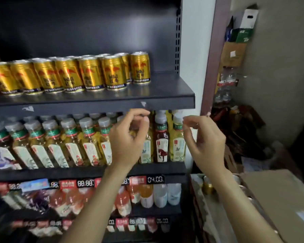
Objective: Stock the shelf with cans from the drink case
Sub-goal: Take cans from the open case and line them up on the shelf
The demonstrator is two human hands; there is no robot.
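Observation:
Several gold cans (88,74) stand in rows on the dark top shelf (165,92), reaching about two thirds of the way to its right end. My left hand (128,137) hangs just below that shelf's front edge, fingers loosely curled, holding nothing. My right hand (204,137) is level with it to the right, fingers also loosely curled and empty. The open drink case (200,207) sits low at the right, behind my right forearm, with a gold can (207,186) showing inside.
Tea bottles (77,142) fill the shelf below, behind my left hand. More bottles (147,195) and price tags (154,179) line the lower shelves. A cardboard flap (279,199) lies at the lower right. Boxes (235,50) and water bottles (226,79) are piled at the back right.

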